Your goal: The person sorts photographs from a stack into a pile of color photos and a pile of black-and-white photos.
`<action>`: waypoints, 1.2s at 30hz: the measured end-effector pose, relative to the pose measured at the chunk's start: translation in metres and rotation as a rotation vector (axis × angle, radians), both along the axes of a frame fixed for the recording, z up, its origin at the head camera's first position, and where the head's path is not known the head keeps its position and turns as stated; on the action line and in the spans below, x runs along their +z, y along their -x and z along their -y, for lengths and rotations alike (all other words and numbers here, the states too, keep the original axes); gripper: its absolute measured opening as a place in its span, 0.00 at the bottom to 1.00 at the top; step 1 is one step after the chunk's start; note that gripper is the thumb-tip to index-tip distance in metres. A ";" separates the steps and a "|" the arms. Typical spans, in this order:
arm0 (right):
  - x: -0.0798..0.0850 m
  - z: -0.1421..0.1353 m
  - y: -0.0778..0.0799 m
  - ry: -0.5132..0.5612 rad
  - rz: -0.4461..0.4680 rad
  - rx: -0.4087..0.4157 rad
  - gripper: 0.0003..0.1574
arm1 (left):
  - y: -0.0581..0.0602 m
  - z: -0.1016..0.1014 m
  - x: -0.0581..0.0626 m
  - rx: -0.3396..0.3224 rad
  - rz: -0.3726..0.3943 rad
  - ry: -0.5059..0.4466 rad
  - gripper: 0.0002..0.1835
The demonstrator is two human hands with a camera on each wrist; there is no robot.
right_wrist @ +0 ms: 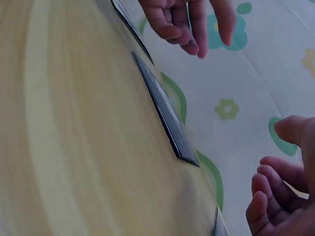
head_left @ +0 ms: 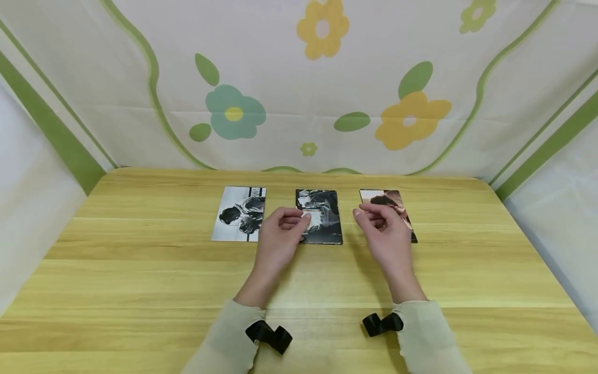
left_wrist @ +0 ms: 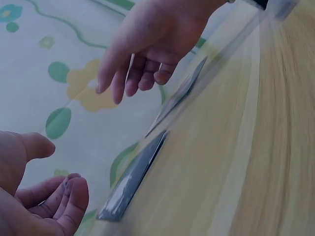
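Note:
Three picture cards lie in a row on the wooden table. The left card (head_left: 233,228) is black and white, and the middle card (head_left: 324,228) is darker. On the right card (head_left: 374,195) reddish-brown tones show. My left hand (head_left: 276,241) hovers between the left and middle cards, covering a corner of the middle one. Over the right card, my right hand (head_left: 390,239) hides part of it. Both hands have loosely bent fingers with nothing between them. In the right wrist view the middle card (right_wrist: 166,115) lies flat, apart from the left hand (right_wrist: 189,22).
The wooden table (head_left: 140,291) stretches toward the viewer. Behind it hangs a pale cloth (head_left: 280,67) with flowers and green lines. Black straps with small devices sit on the left sleeve (head_left: 229,337) and the right sleeve (head_left: 430,332).

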State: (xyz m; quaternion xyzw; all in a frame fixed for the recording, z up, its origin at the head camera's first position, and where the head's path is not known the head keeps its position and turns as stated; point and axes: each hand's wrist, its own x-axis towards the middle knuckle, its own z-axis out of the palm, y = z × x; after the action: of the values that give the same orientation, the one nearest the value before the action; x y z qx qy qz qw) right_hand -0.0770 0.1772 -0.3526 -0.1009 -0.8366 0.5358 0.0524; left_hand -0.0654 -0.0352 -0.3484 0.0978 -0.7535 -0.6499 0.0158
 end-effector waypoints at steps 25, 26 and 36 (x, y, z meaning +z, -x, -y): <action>-0.007 0.022 0.001 -0.003 0.013 0.078 0.23 | 0.001 0.012 -0.017 0.058 0.059 0.091 0.11; -0.008 0.023 0.001 0.000 0.017 0.084 0.23 | 0.002 0.012 -0.018 0.059 0.049 0.103 0.11; -0.014 0.025 0.002 -0.034 0.092 0.135 0.25 | 0.001 0.008 -0.023 0.049 -0.040 0.212 0.11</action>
State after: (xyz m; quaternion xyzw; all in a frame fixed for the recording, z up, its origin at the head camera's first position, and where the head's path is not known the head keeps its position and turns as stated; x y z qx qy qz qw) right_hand -0.0791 0.1526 -0.3666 -0.0681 -0.8521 0.5186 -0.0206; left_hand -0.0665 -0.0429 -0.3713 0.1010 -0.8151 -0.5676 0.0573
